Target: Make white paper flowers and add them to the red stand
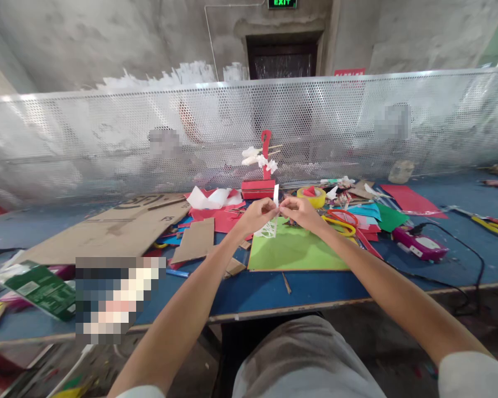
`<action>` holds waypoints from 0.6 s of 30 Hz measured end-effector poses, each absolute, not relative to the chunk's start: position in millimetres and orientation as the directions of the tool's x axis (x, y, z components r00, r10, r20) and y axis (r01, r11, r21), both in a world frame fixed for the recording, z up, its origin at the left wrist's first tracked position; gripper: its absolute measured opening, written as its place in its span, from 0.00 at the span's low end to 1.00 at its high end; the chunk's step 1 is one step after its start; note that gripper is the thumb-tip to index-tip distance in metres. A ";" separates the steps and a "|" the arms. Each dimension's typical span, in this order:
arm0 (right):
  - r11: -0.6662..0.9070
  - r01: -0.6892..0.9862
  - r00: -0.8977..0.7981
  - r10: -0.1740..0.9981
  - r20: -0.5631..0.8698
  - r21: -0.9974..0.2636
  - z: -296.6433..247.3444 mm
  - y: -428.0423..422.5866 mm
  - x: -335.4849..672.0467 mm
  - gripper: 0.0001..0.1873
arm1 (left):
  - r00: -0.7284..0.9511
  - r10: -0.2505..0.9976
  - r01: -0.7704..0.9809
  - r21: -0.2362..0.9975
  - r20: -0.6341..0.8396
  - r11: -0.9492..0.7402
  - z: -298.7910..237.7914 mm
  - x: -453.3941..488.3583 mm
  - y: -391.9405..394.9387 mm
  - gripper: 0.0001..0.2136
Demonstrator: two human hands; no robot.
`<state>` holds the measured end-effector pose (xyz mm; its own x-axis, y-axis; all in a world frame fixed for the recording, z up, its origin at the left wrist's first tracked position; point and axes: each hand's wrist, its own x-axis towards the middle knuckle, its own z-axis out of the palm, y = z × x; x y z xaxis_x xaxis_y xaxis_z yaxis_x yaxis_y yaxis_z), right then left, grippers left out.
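From my remote seat I saw both forearms stretched forward and angled inward, so the left hand [258,214] and right hand [299,210] met at the middle. Each grip was pinched shut, thumb against fingertips, on the white paper strip [275,194], which stood upright between them (its lower, cut-out end hung down). The strip was held just above the green sheet [299,251] lying flat on the blue table [274,290]. Cardboard [108,229] lay to the left, red scissors [340,218] and a yellow tape roll [311,196] near the right hand. A perforated metal screen [108,138] ran behind the table, under an exit sign [281,3].
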<state>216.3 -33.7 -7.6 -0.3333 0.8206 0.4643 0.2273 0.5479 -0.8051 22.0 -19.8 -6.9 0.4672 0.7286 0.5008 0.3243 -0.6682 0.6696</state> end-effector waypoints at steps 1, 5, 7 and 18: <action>0.552 0.230 -0.332 0.819 0.468 -0.802 -8.1 -33.1 216.6 0.13 | 0.469 0.729 0.327 0.668 0.499 -0.668 -7.2 21.9 -19.4 0.12; 0.555 0.236 -0.334 0.817 0.469 -0.798 -9.0 -31.8 217.4 0.13 | 0.470 0.724 0.339 0.654 0.505 -0.676 -7.8 21.8 -18.4 0.12; 0.551 0.241 -0.331 0.821 0.466 -0.799 -8.9 -31.7 217.3 0.13 | 0.471 0.720 0.339 0.649 0.509 -0.681 -7.9 22.0 -18.2 0.11; 0.525 0.234 -0.341 0.832 0.437 -0.818 -11.0 -28.5 217.3 0.12 | 0.499 0.704 0.301 0.661 0.505 -0.688 -10.0 22.6 -16.5 0.11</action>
